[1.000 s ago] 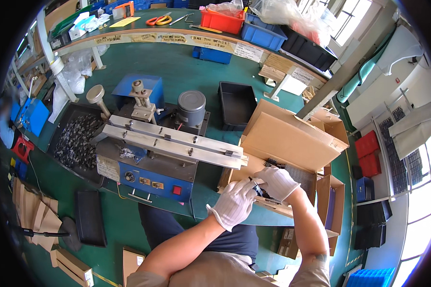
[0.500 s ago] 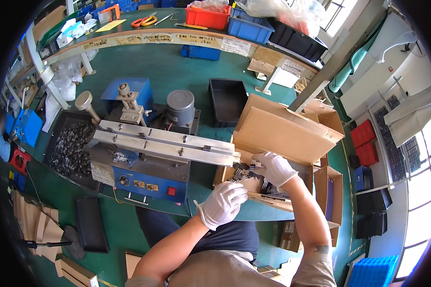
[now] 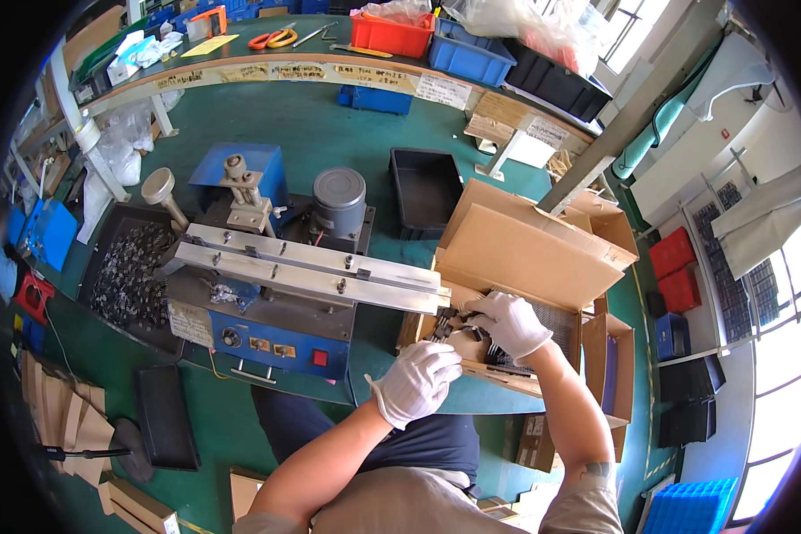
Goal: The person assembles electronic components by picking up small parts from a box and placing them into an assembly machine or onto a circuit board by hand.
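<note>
Both my hands wear white gloves and work at an open cardboard box (image 3: pixel 534 233), whose lid stands raised behind them. My right hand (image 3: pixel 510 324) is over the box, its fingers bent in a grip on small black parts (image 3: pixel 477 334). Lower and to the left, at the box's near left corner, my left hand (image 3: pixel 418 378) is closed, with small dark pieces (image 3: pixel 442 327) just above its fingertips. What lies inside the left fingers is hidden. More black pieces lie in rows in the box, partly covered by my right hand.
Left of the box stands a blue machine (image 3: pixel 280 347) with a long metal rail (image 3: pixel 329 274) ending close to the box. A dark tray of small black parts (image 3: pixel 133 276) lies at its left. An empty black bin (image 3: pixel 425 191) sits behind, and more cardboard boxes (image 3: pixel 607 356) stand at right.
My right hand has shifted slightly lower, with the black parts at its fingers turned. My left hand stays nearly in place. The whole view has moved a little.
</note>
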The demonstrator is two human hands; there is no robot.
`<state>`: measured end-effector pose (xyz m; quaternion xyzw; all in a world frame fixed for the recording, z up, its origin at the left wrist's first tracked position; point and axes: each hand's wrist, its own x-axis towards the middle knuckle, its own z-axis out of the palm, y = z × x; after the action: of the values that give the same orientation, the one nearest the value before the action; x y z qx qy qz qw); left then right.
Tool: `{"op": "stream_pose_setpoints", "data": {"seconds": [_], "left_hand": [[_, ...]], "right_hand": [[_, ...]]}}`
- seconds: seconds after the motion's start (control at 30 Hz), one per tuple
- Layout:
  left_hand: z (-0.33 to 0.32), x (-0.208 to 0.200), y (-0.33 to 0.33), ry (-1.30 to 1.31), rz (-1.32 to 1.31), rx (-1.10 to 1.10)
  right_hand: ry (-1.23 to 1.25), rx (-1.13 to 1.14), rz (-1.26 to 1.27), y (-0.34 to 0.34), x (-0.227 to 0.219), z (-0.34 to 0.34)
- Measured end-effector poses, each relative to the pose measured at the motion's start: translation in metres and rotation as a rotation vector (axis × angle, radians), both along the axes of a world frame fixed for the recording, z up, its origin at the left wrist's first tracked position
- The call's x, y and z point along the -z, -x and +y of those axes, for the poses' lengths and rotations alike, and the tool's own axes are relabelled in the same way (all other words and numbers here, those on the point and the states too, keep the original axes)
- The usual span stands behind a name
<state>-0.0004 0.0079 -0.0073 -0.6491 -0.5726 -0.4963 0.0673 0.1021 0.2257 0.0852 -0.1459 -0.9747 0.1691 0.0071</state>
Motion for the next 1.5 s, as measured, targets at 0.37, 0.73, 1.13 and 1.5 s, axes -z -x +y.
{"op": "stream_pose_setpoints", "data": {"seconds": [0.37,0.73,1.13,1.5], "left_hand": [[-0.002,0.002,0.0,0.008,-0.012,0.0],[-0.001,0.003,-0.001,0.033,0.01,0.014],[0.001,0.002,-0.002,0.004,-0.004,0.009],[0.001,0.003,-0.002,0.0,0.007,0.005]], "right_hand": [[0.468,0.123,0.127,-0.003,-0.042,-0.009],[0.653,0.217,0.293,0.008,-0.061,-0.028],[-0.026,-0.204,0.37,0.032,-0.083,-0.038],[0.009,-0.184,0.231,0.057,-0.088,-0.056]]}}
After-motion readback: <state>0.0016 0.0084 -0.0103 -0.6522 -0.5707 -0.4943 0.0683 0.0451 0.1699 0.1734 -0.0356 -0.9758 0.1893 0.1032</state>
